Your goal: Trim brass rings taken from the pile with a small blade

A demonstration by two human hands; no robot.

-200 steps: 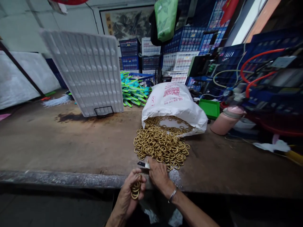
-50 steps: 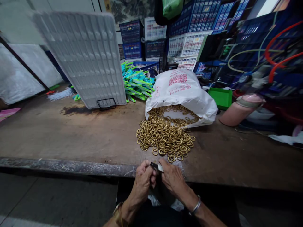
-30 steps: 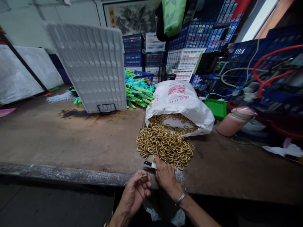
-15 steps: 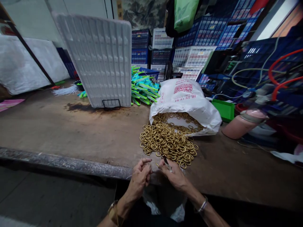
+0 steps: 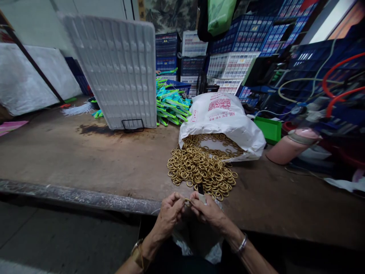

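Pinched between both hands at the bench's front edge is a small brass-coloured ring [image 5: 187, 202]. My left hand [image 5: 170, 209] grips its left side with thumb and fingertips. From the other side, my right hand [image 5: 207, 210] pinches it too. A slim tool with a dark tip and a pale lower part [image 5: 200, 189] sticks up from my right hand; its kind is not clear. Just beyond my hands lies a heap of brass-coloured rings [image 5: 201, 165], spilling out of the mouth of a white printed sack [image 5: 242, 127] that lies on its side.
On the wooden bench [image 5: 85, 163] stands a ribbed translucent panel [image 5: 125, 76] in a wire holder. Behind it are green and turquoise pieces [image 5: 172, 104]. A pink bottle [image 5: 291, 146] and green tray [image 5: 268, 129] sit right. Stacked crates [image 5: 234, 66] fill the back.
My hands have come together, and the ring, earlier at my right fingertips, is now between both hands. The dark-tipped tool stands more upright. The view has shifted slightly.
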